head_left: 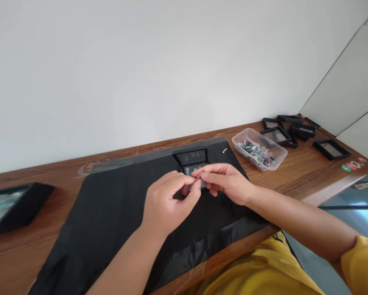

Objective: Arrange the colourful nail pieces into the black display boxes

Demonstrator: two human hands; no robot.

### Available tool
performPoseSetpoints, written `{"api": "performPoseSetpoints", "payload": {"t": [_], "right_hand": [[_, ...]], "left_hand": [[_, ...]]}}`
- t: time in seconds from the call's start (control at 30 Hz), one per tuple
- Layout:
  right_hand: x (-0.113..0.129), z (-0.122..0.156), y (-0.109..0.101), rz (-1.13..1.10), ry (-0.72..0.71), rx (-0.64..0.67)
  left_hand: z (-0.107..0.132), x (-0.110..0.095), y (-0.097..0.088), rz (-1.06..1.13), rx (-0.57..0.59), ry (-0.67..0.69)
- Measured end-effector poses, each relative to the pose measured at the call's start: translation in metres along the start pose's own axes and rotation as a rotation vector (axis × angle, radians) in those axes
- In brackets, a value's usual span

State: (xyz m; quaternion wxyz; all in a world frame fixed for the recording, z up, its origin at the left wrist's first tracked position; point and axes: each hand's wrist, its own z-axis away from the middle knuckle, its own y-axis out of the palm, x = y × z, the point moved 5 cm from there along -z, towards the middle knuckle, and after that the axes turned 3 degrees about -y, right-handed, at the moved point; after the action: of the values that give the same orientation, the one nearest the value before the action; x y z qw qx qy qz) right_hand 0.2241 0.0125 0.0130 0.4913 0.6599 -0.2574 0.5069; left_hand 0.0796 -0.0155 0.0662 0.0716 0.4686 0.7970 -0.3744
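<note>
Small thin piece [198,176], too small to identify, pinched between closed fingertips of left hand [165,205] and right hand [228,183]. Held just above open black hinged case [192,159] at far middle of black fabric mat [110,213]. Far right: clear plastic tub [259,149] of mixed small parts, then empty black frames [290,131]. Left: black tray [8,207] on brown wooden table [294,172].

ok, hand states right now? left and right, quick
Left hand: pinched shut at the small black case; any item held is too small to tell.
Right hand: pinched shut at the same spot.

Small workbench – wooden desk [294,176], black mat [110,213], parts tub [259,149].
</note>
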Motion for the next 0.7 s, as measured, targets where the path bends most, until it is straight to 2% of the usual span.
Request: {"api": "performPoseSetpoints", "payload": {"t": [0.17, 0.4, 0.7], "right_hand": [[-0.001, 0.001, 0.004, -0.113, 0.043, 0.015], [-0.003, 0.001, 0.008, -0.054, 0.006, 0.052], [-0.003, 0.002, 0.010, -0.005, -0.054, 0.087]], "left_hand": [[-0.001, -0.004, -0.002, -0.034, -0.052, 0.041], [0.000, -0.010, -0.004, -0.003, -0.105, 0.064], [0.001, -0.010, -0.004, 0.031, -0.103, 0.053]]}}
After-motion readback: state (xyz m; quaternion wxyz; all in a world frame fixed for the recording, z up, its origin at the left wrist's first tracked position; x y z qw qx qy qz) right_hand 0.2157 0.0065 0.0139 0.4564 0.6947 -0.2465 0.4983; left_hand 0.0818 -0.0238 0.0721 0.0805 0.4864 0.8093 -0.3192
